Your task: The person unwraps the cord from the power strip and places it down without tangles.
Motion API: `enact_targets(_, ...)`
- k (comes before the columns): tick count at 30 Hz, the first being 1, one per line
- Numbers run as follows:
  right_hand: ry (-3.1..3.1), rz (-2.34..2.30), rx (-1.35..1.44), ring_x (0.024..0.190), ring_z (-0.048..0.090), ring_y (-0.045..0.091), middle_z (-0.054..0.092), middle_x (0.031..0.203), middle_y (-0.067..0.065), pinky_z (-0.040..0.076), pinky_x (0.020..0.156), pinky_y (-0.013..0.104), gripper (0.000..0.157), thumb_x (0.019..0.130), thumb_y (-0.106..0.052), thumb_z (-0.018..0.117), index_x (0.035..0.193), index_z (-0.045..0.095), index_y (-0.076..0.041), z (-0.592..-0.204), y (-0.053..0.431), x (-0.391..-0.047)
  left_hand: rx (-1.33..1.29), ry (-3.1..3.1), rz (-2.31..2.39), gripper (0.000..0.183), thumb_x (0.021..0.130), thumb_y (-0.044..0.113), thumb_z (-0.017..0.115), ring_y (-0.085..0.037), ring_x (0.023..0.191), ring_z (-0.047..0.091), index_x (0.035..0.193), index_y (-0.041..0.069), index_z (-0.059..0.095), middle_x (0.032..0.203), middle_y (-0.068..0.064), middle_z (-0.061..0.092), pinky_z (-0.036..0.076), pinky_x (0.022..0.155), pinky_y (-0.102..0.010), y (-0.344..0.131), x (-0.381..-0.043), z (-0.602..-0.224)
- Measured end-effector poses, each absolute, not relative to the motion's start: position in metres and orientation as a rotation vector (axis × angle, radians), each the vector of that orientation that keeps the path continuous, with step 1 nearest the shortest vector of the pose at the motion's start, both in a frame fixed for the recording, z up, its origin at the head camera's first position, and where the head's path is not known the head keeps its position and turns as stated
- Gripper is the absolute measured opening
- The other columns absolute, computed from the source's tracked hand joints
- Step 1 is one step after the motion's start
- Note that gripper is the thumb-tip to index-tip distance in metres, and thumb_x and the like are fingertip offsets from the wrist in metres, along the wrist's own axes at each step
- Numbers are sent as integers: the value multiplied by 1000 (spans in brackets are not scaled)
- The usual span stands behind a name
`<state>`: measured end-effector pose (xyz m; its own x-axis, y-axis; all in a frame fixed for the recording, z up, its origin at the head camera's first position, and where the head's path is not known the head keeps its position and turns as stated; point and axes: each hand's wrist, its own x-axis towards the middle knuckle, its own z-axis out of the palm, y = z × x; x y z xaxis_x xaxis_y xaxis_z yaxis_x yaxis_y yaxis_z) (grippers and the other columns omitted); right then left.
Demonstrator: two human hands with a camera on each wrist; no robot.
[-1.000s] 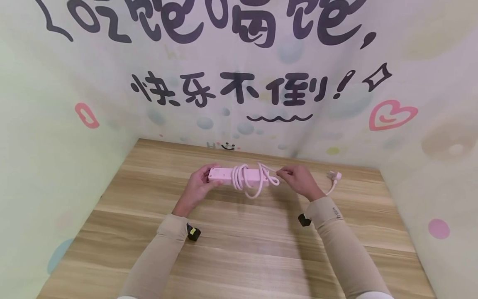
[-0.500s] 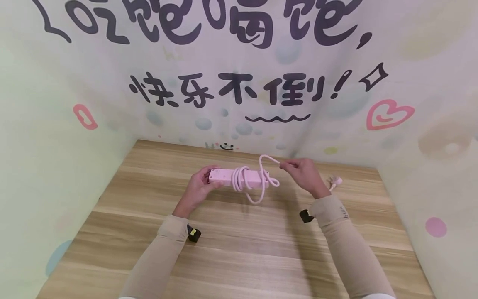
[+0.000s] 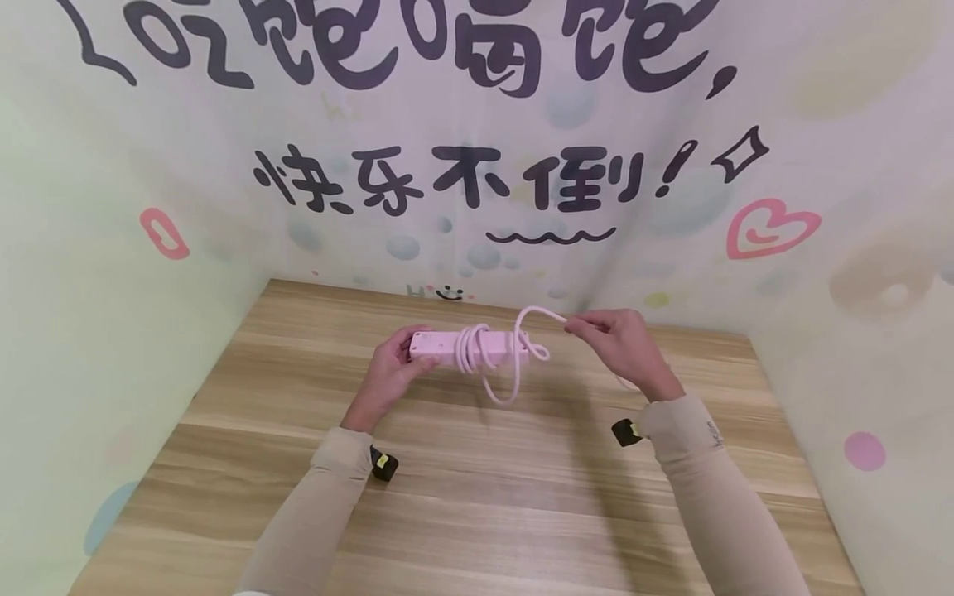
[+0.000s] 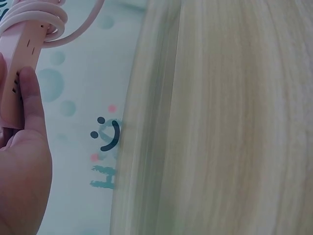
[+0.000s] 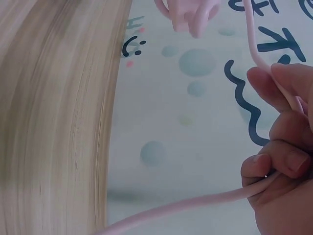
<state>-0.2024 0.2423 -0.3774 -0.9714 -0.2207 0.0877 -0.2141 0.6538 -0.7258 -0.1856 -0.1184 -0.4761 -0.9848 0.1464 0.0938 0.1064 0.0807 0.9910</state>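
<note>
My left hand [image 3: 391,370] grips the left end of a pink power strip [image 3: 436,348] above the table, thumb along its near side. Several turns of the strip's pink cord [image 3: 465,352] wrap its middle, and a loose loop hangs below the right part. From there the cord arches up to my right hand [image 3: 622,343], which pinches it between thumb and fingertips. In the right wrist view, the cord [image 5: 195,200] also passes through the curled lower fingers and trails away below. The plug is hidden behind the right hand and wrist in the head view.
The wood-grain table [image 3: 477,513] meets a printed wall cloth [image 3: 358,257] close behind the hands, with more cloth at the left and right sides. A black wrist camera [image 3: 383,465] sits at the left cuff and another black camera [image 3: 626,432] at the right cuff.
My right hand has moved right and a little up, drawing the cord into a higher, longer arch. The plug, visible earlier, is now covered. My left hand keeps holding the strip nearly in place.
</note>
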Motion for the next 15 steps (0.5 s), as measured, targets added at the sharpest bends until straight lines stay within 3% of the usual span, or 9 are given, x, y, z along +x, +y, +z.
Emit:
enact_targets(5,2819,-1234,-328,64,42,16,68,83,3,38,59,29,38,97,-50,65,109,80,-18,-375,252,-194,274,2273,2118,50,92,1,71,-13,112,60,139,-4,52,135,-24,60,54,91,-12,-120,-185,-477)
enact_targets(11,2770,-1226,-261,71,46,17,75,95,0,38,62,28,33,94,-49,69,104,81,-20,-373,263,-184,261,2262,2151,52,92,0,71,-7,109,60,140,-5,50,137,-25,58,54,90,-12,-122,-184,-475)
enact_targets(15,2757,-1248,-267,67,44,14,68,77,-4,35,57,26,26,90,-47,76,94,81,-22,-377,265,-181,252,2261,2181,53,92,-2,70,-6,108,60,140,-7,49,138,-26,57,54,90,-11,-123,-185,-474)
